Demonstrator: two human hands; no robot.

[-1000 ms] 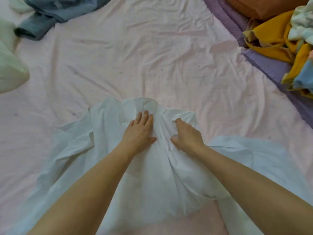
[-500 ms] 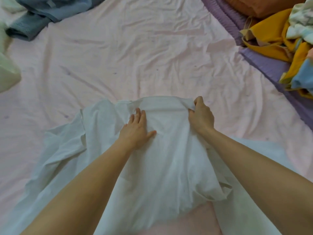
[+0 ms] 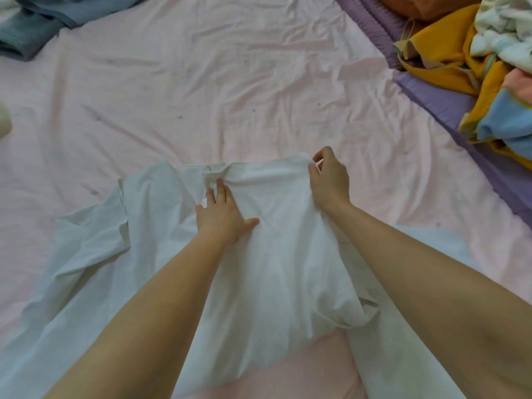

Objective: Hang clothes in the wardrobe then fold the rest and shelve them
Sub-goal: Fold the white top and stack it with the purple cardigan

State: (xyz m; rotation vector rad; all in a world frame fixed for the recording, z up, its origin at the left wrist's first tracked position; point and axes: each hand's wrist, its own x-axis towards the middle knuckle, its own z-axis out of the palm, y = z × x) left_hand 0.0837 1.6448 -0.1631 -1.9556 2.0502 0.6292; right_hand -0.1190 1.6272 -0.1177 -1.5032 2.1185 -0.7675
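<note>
Folding is clearly underway here, but honestly it looks like early days for the whole job. One thin white cotton garment [image 3: 267,254] is spread across the pink wrinkled bedsheet [image 3: 230,82], right in front of the person, with its right side already flipped over toward the middle and the left side still sprawled out loose. The left hand [image 3: 223,216] lies flat on the cloth near the collar, fingers [image 3: 220,191] straight and close together, thumb out to the side, pinning the fabric down. The right hand [image 3: 329,182] sits at the top right corner of the folded part, thumb and fingers pinching the edge there. So I'd say this piece is maybe one fold in, nowhere near a tidy stack. Plenty left too: a jumbled pile of yellow, blue and white clothes [image 3: 489,67] waits at the far right on the purple quilted blanket [image 3: 446,90], and some grey-blue fabric [image 3: 43,21] is bunched at the top left. No wardrobe or shelf in view, so can't tell how the hanging part went.
</note>
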